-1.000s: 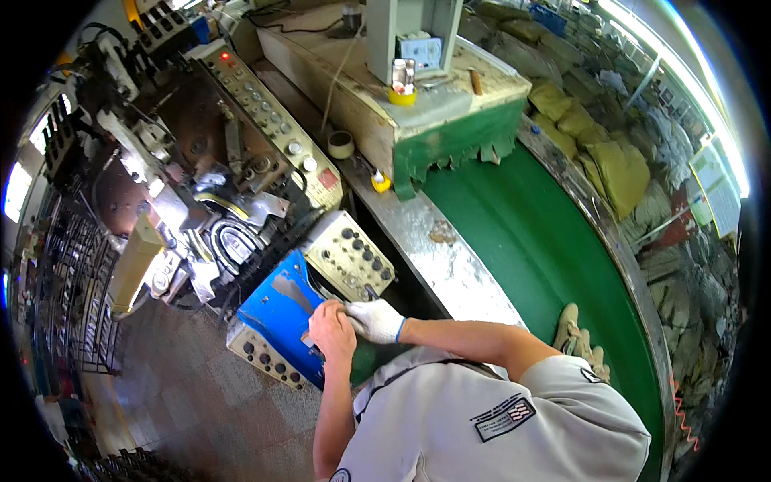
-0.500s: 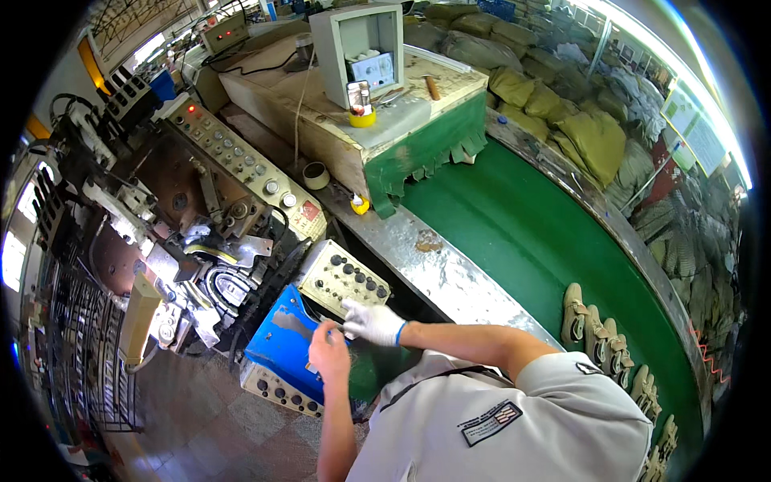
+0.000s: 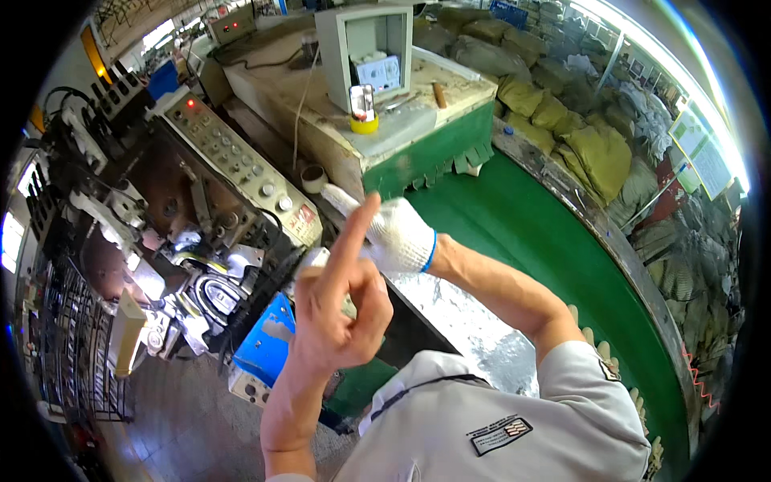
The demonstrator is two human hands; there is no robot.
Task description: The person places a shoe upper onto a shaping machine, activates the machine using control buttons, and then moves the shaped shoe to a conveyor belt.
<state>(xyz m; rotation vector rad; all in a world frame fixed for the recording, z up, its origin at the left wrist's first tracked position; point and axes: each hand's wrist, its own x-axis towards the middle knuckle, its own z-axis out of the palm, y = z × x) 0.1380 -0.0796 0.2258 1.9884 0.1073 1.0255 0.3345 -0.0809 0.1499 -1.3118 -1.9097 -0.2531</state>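
My bare left hand point(image 3: 337, 313) is raised close to the camera. Its index finger points up, while the thumb and other fingers curl together with nothing visible between them. Just behind it is my right hand point(image 3: 401, 234), in a white knitted glove with a blue cuff. The gloved index finger stretches to the upper left; its other fingers are folded and partly hidden by my left hand, so I cannot see what they hold, if anything. Below, a blue metal box point(image 3: 255, 341) is half covered by my left hand and forearm.
At left stands a machine with a U-shaped metal form point(image 3: 215, 293) and a control panel point(image 3: 229, 157). A wooden bench point(image 3: 269, 96) bears an open grey cabinet point(image 3: 333, 64) and a phone point(image 3: 361, 100). Beige shoes point(image 3: 606, 357) line a green belt point(image 3: 562, 241). Sacks point(image 3: 594, 157) are piled beyond.
Both hands have risen from the blue box toward the camera. They were together at its edge; now the left index finger points up and the gloved index finger is stretched out.
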